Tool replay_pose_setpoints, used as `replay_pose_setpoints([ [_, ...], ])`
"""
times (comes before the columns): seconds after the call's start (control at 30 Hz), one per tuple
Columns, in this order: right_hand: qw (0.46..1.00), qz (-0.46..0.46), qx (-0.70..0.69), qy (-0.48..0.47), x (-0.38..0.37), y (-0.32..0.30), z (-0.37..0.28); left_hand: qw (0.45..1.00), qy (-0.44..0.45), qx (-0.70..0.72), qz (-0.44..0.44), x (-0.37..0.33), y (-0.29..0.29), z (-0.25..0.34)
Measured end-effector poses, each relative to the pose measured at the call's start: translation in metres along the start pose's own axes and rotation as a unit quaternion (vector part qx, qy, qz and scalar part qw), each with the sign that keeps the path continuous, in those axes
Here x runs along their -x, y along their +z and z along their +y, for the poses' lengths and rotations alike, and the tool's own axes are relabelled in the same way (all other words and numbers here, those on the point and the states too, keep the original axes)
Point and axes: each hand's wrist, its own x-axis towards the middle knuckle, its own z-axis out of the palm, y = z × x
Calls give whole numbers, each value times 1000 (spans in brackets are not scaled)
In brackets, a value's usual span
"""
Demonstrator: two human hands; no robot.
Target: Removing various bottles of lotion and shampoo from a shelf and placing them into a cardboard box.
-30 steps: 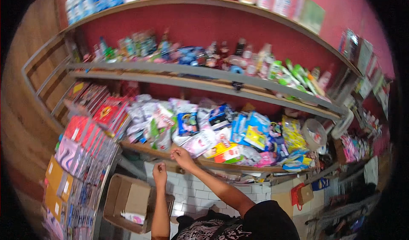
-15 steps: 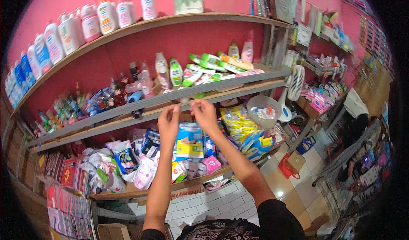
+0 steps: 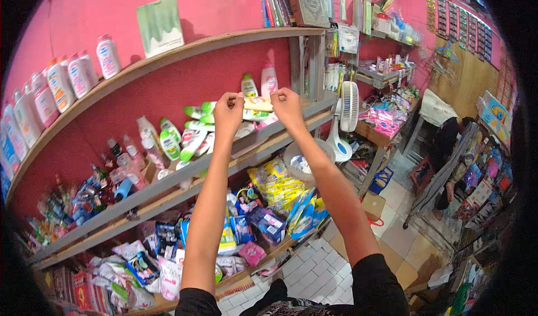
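Both my arms reach out over the middle shelf's front board. My left hand [image 3: 229,114] is raised with its fingers curled in, in front of a pile of green-and-white bottles [image 3: 193,140]. Level with it, a short way to the right, my right hand [image 3: 288,108] has thumb and fingertips drawn together. What either hand pinches, if anything, is too small to make out. A cream-coloured bottle [image 3: 258,104] lies on the pile in the gap between the hands; whether they touch it I cannot tell. Behind stand a small green-capped bottle [image 3: 249,85] and a pink bottle [image 3: 269,79].
Lotion and powder bottles [image 3: 60,85] line the upper shelf beside a green-and-white card [image 3: 160,27]. Below lie yellow packets [image 3: 274,180] and a clear plastic bowl [image 3: 305,158]. A white fan [image 3: 348,107] stands at right. A person [image 3: 447,139] sits beyond it.
The view has swung to the right, so shelves and goods sit further left. My hands have risen from before the shelf's front board to the bottle pile, and moved further apart.
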Motion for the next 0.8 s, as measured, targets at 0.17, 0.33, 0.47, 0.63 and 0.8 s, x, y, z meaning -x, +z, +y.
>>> replay_pose_setpoints([
  [0.17,991,-18,129,17,-51,-8,52,999,-7,-8,-35,-58,53,-33],
  [0.33,927,-314,204,-12,-100,-8,131,1000,-19,4,-19,-127,126,-103],
  [0.47,806,-497,315,-69,-112,12,116,991,-31,-127,10,-155,138,-125],
  [0.63,631,-741,224,51,-123,25,135,964,-120,-230,-50,-173,161,-141],
  [0.8,603,-750,264,-63,-124,31,149,939,-107,-291,-147,-188,185,-164],
])
